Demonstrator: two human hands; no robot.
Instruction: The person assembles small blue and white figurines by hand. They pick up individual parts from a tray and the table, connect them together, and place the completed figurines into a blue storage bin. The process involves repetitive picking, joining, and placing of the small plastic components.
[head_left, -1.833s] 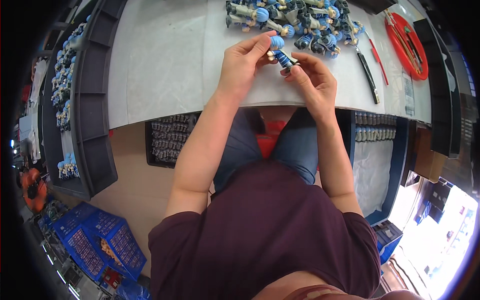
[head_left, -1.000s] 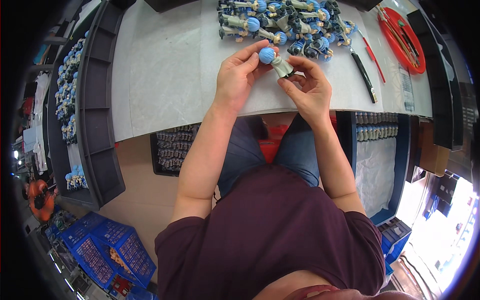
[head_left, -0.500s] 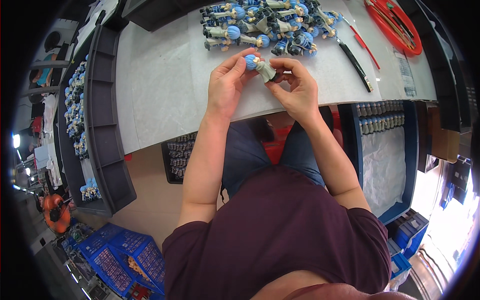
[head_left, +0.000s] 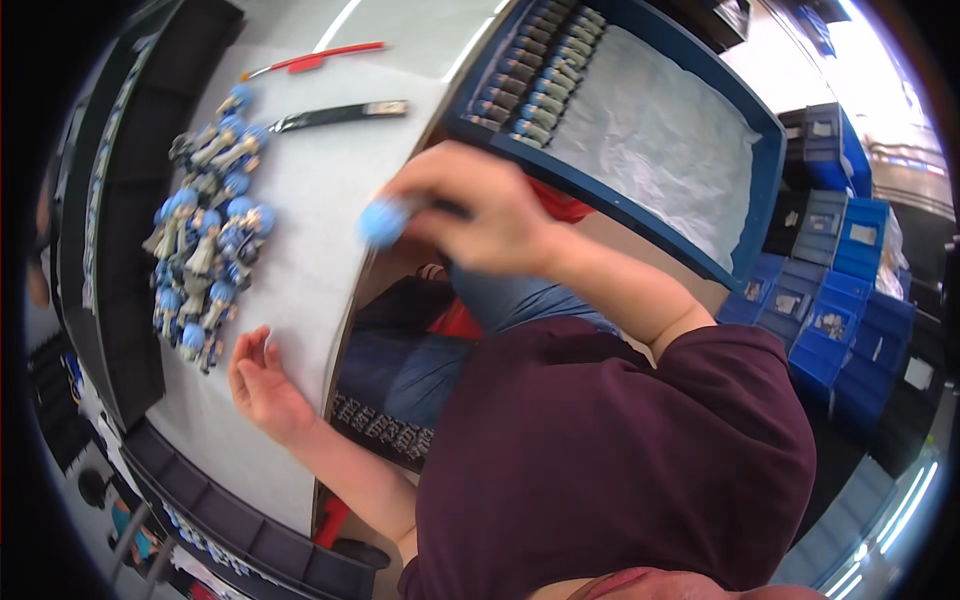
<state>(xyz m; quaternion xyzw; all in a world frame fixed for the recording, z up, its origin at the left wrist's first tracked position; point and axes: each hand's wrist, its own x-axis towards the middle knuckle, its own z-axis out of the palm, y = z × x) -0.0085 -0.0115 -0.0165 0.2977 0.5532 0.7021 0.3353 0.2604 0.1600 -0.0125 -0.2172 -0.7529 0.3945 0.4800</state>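
My right hand (head_left: 478,212) grips a small figurine (head_left: 383,222) with a blue head, over the table's front edge. Fingers cover most of the figurine's body, and motion blurs both. Lower in the picture, my left hand (head_left: 268,392) is over the white table (head_left: 305,260), loosely curled with fingers apart and nothing in it. Close to its fingertips lies a heap of similar figurines (head_left: 205,245) with blue heads and grey and blue clothes. To the right of the right hand, a blue tray (head_left: 772,170) holds neat rows of figurines (head_left: 548,85) on a white sheet.
On the table lie a red-handled brush (head_left: 325,60) and a slim black tool (head_left: 340,116). Dark compartment trays (head_left: 130,230) border the table's far side. Beneath the table sits a dark crate of small pieces (head_left: 385,425). Blue bins (head_left: 825,320) are stacked at the right.
My view has turned toward the blue tray. My left hand has let go of the figurine; my right hand has carried it away from the left, toward the tray.
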